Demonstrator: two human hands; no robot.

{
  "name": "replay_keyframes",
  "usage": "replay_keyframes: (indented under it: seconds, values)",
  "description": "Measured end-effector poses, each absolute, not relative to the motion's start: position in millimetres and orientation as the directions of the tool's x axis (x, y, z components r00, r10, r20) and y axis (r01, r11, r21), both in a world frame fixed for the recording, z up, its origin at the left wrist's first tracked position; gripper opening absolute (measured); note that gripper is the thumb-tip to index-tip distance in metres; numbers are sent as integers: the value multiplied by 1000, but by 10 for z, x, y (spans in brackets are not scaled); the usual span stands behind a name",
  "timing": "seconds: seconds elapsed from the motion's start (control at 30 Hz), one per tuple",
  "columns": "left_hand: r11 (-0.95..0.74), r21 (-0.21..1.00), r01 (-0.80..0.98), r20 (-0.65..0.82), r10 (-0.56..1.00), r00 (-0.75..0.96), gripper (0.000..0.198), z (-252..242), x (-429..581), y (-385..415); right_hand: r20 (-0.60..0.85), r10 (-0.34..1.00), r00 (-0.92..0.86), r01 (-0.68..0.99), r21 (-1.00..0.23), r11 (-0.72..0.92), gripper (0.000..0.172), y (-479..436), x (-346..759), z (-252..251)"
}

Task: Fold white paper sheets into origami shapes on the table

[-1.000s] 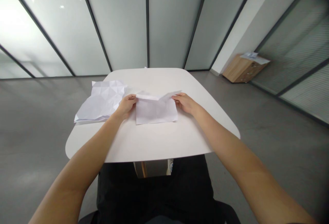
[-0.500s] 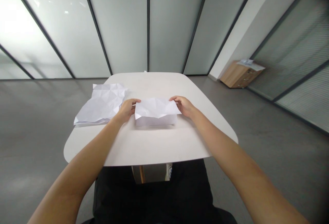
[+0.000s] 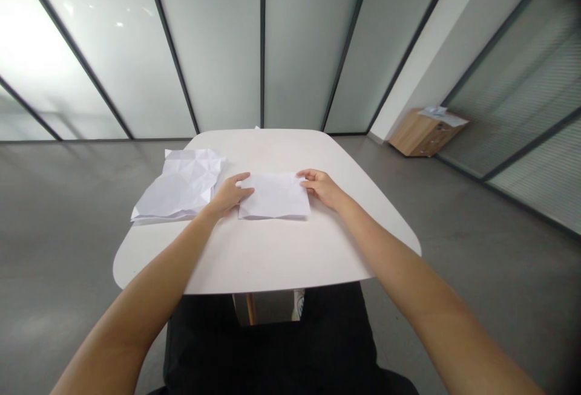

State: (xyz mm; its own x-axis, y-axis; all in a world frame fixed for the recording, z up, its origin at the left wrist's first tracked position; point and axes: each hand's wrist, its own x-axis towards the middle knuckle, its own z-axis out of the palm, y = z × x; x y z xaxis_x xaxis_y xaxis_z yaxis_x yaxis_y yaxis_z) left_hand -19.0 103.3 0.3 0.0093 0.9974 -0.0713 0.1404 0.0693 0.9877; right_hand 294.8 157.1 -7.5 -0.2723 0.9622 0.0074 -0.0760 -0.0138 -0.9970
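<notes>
A folded sheet of white paper [image 3: 275,197] lies in front of me on the white table [image 3: 281,256], its near edge slightly raised. My left hand [image 3: 231,194] pinches the sheet's left side, with the thumb on top near the left edge. At the upper right corner my right hand [image 3: 318,187] grips the paper between thumb and fingers. Some fingertips of both hands are hidden by the sheet. Left of my left hand rests a stack of creased white paper [image 3: 179,186].
A wooden cabinet [image 3: 424,133] with papers on top stands on the floor at the far right. Frosted glass panels [image 3: 218,50] rise behind the table. Under the near table edge, a box-like object [image 3: 272,307] shows in part.
The paper's raised upper layer has come down flat, so the sheet now looks like a smooth rectangle. My left thumb has moved onto its top, and the right hand has shifted slightly left.
</notes>
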Motion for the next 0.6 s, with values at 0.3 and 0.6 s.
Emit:
replay_keyframes:
  seconds: [0.3,0.6]
  values:
    - [-106,851,514,140,990,-28,72,-147,-257,1126,44,972,-231,97,-993,68,37,1637,2921,-204]
    - [-191,721,666,272,962,-19,68,-186,-250,1159,389,859,-333,624,-591,510,53,1680,2952,-175]
